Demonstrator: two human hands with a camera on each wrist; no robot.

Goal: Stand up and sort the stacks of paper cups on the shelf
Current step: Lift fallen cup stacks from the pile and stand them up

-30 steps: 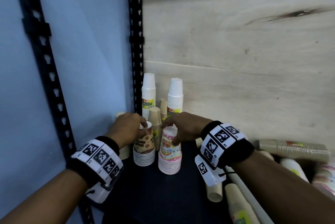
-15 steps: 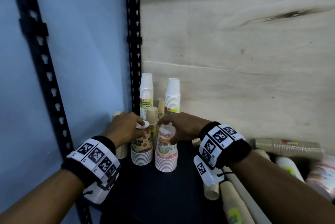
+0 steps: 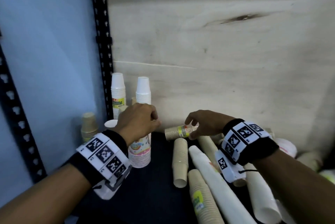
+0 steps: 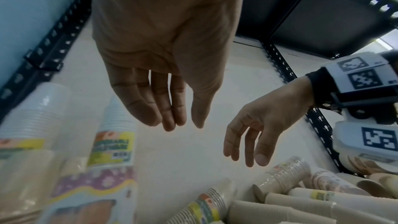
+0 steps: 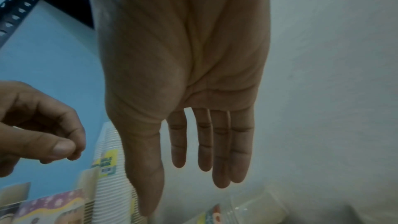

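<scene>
right hand (image 3: 203, 125) spread above a lying tan cup stack (image 3: 178, 131) with a yellow label; left hand (image 3: 137, 122) loosely curled, empty.

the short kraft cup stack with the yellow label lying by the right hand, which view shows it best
Head view: the short kraft stack lies whole under the right hand. Left wrist shows it blurred and cropped; right wrist only its wrapped end.

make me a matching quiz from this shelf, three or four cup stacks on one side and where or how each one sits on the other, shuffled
Things:
1. white cup stacks
2. rainbow-print stack
3. short tan stack with bright label
4. left hand

States:
A. lying on its side under the right hand
B. upright, front of the standing group
C. holding nothing
D. upright at the back wall

Pairs: 1-D, 2-B, 3-A, 4-C
</scene>
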